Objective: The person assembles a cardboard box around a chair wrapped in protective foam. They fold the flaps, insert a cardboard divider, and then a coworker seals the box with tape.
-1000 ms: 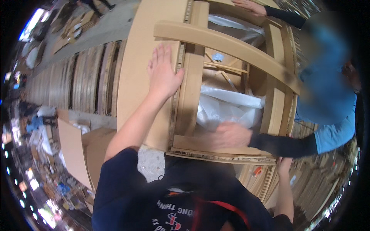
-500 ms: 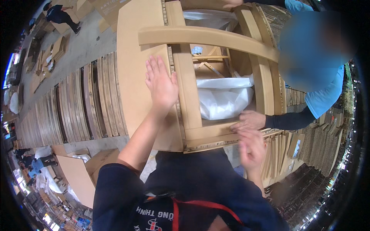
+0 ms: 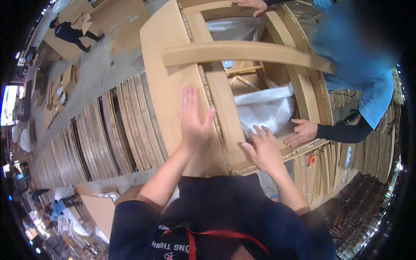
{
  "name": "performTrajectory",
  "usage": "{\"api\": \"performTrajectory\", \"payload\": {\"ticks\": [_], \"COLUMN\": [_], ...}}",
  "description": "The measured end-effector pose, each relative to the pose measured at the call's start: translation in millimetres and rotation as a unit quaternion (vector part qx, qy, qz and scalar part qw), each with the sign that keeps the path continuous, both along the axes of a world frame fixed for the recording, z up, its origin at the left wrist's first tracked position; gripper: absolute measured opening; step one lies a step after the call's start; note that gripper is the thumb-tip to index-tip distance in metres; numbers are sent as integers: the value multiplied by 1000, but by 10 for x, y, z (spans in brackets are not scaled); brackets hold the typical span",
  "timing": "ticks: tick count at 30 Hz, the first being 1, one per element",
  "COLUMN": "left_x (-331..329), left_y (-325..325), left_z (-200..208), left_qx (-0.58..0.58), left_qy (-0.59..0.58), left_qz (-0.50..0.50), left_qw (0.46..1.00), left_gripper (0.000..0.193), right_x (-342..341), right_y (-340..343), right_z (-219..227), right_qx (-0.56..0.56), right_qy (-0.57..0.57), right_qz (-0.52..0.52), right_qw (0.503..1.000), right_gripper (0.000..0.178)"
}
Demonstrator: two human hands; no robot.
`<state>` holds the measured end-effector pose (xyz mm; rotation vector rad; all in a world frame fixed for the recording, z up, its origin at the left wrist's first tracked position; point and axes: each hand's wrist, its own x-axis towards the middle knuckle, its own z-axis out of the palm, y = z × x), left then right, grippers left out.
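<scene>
Under the left hand (image 3: pixel 193 121), spread flat, lies the large cardboard carton (image 3: pixel 169 86); the right hand (image 3: pixel 263 149), fingers loosely extended, rests at its opening beside white plastic wrap (image 3: pixel 264 108). Likely bulky, stiff yet crushable: grip folded edges.

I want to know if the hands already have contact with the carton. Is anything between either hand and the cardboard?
Nothing visible. The left hand lies flat on the cardboard box, and the right hand rests on its near edge beside the white plastic wrap.
</scene>
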<state>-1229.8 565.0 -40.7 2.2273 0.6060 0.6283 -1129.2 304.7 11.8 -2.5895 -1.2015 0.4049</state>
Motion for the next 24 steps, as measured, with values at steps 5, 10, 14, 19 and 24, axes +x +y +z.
{"api": "performTrajectory", "payload": {"ticks": [5,10,14,19,24], "left_x": [-621,-1354,-1552,-1274,-799], "left_y": [160,-52,-12,201,-71], "left_z": [-490,-1003,-990,-969,-775], "left_qx": [-33,-167,-367,-272,-215], "left_qy": [3,40,231,435,469], "left_qz": [-17,-115,-275,-398,-370], "left_qw": [999,978,858,761,773], "left_gripper": [82,94,118,129,97], "right_x": [-99,-113,-71,-158,-165], "right_y": [100,125,151,128,17], "right_z": [186,252,242,230,200], "right_qx": [55,84,8,-37,40], "right_qy": [-92,-123,-105,-67,-104], "right_qz": [-1,-16,-27,-93,-126], "right_qw": [994,989,994,993,986], "right_gripper": [38,22,22,24,25]}}
